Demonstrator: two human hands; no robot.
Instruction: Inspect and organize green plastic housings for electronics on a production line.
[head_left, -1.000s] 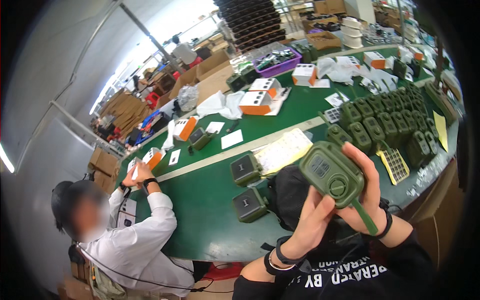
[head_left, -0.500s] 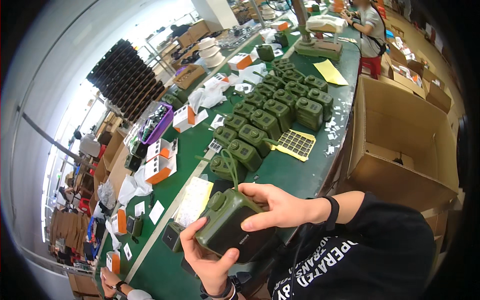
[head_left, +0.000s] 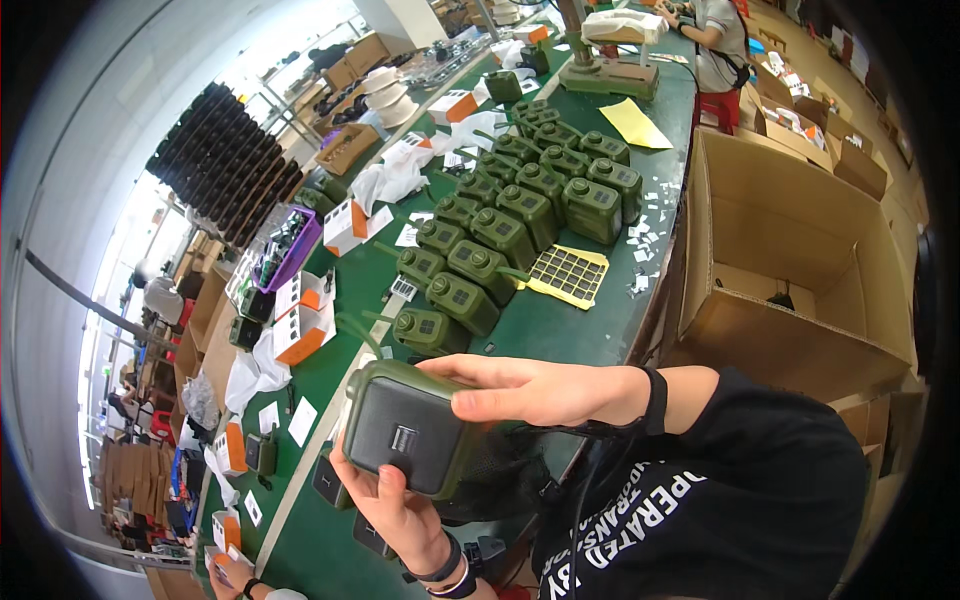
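Fingers of my left hand [head_left: 395,505] cupped the olive-green device [head_left: 405,430] from six o'clock, my right hand [head_left: 530,390] pressing its top; steadying both grips seemed wise above the bench [head_left: 560,325].

both hands are raised close in front of the chest, above the table edge. the left hand [head_left: 395,510] comes up from the lower edge, palm turned upward and toward the face, fingers curled around the underside and left side of what it grips, thumb up along the near edge. its wrist wears dark bands. the right hand [head_left: 540,390] reaches in from the right, palm down, fingers stretched out and laid flat across the top, fingertips pointing left. the right forearm runs nearly level, covered by a black sleeve to the wrist, with a dark band at the cuff. both hands are closed in a firm hold.
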